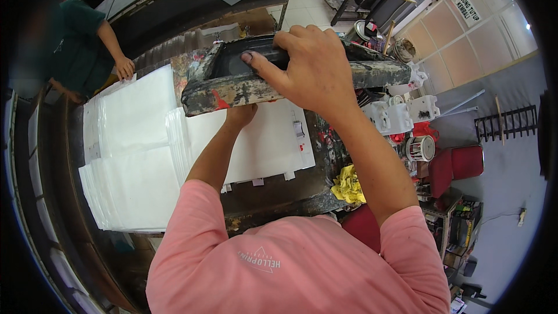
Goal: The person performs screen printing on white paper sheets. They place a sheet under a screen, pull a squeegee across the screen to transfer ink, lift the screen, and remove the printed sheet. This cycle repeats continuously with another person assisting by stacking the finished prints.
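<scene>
My right hand (318,65) grips the near bar of a wooden screen-printing frame (360,75), its thumb dark with ink. The frame is tilted up, and its wood is smeared with black and a red patch. Beneath it, my left hand (242,116) reaches over a white sheet (256,148) on the table; the frame's bar hides its fingers. To the left lie several white paper stacks (131,189), overlapping one another. Small tabs (289,175) stick out along the sheet's near edge.
A co-worker in a dark green shirt (81,40) stands at the far left, one hand (124,68) by the paper. A crumpled yellow cloth (349,186), white plastic containers (398,117) and a paint can (420,148) sit to the right. Behind stands a rack (174,3).
</scene>
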Action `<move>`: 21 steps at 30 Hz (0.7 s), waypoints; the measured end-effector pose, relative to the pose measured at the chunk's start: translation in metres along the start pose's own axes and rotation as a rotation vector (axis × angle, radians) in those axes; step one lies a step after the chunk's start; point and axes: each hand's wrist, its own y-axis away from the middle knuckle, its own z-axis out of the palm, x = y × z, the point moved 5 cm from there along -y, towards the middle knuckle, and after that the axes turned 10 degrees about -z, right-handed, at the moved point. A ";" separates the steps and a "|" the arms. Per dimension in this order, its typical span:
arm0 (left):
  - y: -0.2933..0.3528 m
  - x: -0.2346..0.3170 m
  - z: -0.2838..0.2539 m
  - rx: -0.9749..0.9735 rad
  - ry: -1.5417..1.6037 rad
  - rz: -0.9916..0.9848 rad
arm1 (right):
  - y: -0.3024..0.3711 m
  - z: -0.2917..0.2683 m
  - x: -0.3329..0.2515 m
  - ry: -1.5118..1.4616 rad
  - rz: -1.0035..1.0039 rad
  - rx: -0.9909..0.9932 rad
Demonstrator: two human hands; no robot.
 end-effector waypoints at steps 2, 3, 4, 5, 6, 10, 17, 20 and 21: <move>-0.002 0.004 -0.009 -0.065 0.018 0.041 | 0.001 -0.001 -0.001 -0.004 -0.007 0.004; -0.006 0.009 -0.016 -0.099 0.028 0.066 | 0.001 -0.001 0.000 -0.004 0.004 -0.002; -0.013 0.012 -0.023 -0.132 0.041 0.087 | 0.003 -0.001 0.001 -0.004 0.014 -0.009; -0.016 0.012 -0.025 -0.156 0.061 0.087 | 0.002 -0.001 0.001 -0.010 0.019 -0.013; -0.021 0.011 -0.028 -0.175 0.088 0.089 | 0.002 -0.001 0.000 -0.007 0.015 -0.007; -0.036 0.003 -0.030 -0.194 0.329 0.023 | 0.002 0.002 -0.001 -0.010 0.003 0.005; -0.037 -0.011 -0.021 -0.214 0.817 -0.102 | 0.004 0.000 -0.001 -0.024 -0.002 0.014; -0.032 -0.012 -0.016 -0.203 0.944 -0.129 | 0.005 0.001 -0.001 -0.010 -0.004 0.022; -0.031 -0.012 -0.015 -0.199 0.972 -0.136 | 0.006 0.001 -0.001 -0.007 -0.003 0.022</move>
